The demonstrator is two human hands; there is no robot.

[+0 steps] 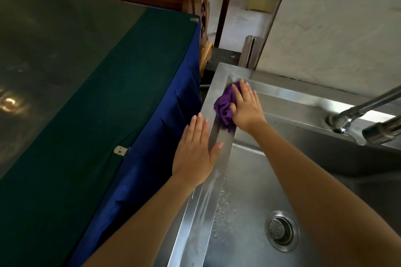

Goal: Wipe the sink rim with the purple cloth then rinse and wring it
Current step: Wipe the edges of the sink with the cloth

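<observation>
The steel sink (245,182) fills the lower right, its left rim (204,197) running up to the far left corner. A crumpled purple cloth (224,107) lies on that rim near the far corner. My right hand (246,107) presses flat on the cloth, fingers pointing away from me and covering its right side. My left hand (198,151) rests flat on the rim nearer to me, fingers together, holding nothing. The rim below my left hand looks wet and streaked.
A faucet spout (364,106) and a second metal nozzle (382,131) reach in from the right over the basin. The drain strainer (281,231) sits low in the basin. A table with green and blue cloth (104,102) stands tight against the sink's left side.
</observation>
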